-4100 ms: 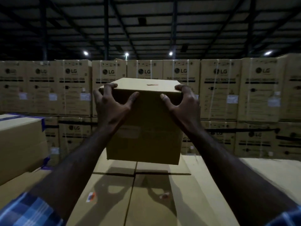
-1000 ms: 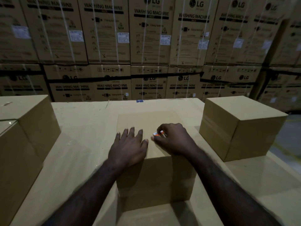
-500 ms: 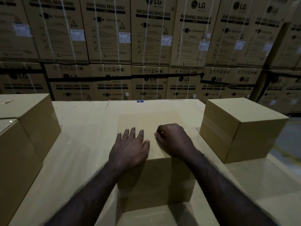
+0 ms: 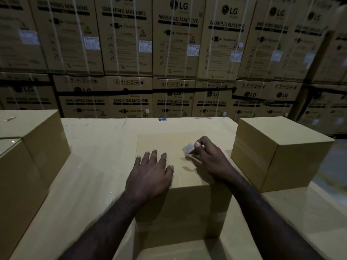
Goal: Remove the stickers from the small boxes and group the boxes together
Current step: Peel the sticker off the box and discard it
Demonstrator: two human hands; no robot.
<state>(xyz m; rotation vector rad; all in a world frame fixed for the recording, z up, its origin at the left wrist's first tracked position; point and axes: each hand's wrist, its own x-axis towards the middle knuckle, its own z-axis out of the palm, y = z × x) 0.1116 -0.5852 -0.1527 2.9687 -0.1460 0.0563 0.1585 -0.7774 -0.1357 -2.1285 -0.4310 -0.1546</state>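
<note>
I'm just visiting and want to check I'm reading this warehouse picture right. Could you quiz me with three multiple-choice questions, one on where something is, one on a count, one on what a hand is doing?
1. Where does the other small box stand relative to the box being worked on?
A. to its right, apart from it
B. stacked on top of it
C. underneath it

2. How many hands are on top of the box being worked on?
A. none
B. one
C. two

3. What is the right hand doing?
A. lying flat and idle
B. pinching a sticker lifted off the box top
C. gripping a knife

Answers:
1 A, a gap of the cardboard surface shows between them.
2 C, the left hand and the right hand both sit on it.
3 B, its fingertips hold the pale sticker raised above the top.
</note>
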